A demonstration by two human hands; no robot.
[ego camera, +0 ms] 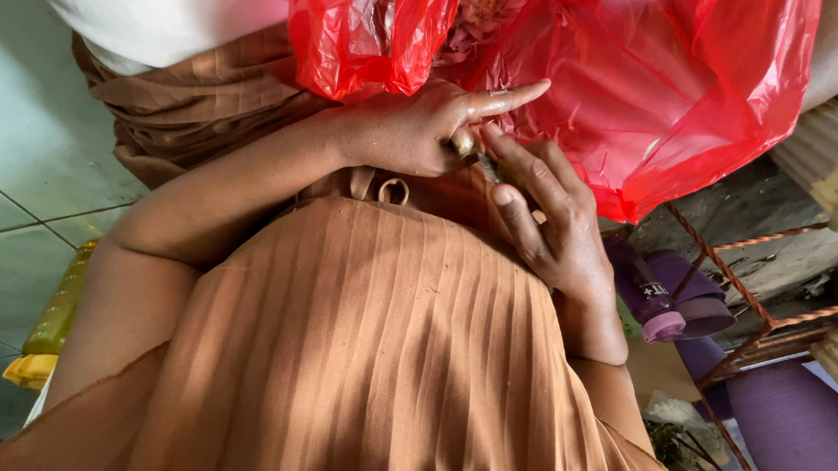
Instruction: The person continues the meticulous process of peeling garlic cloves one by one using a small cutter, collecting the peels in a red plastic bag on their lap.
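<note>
The left hand (417, 131), forefinger stretched out, and the right hand (549, 226), fingers loosely spread, pinch a small dark thing (475, 153) between them just under a crumpled red plastic bag (651, 74), with a purple bottle (655, 302) lying on the rusty wire rack (734, 290) to the right.

Below us, pale tiled floor (5, 173), yellow bottle (53, 321) on it; our rusty rack (734, 280) with purple bottle (657, 309).
</note>
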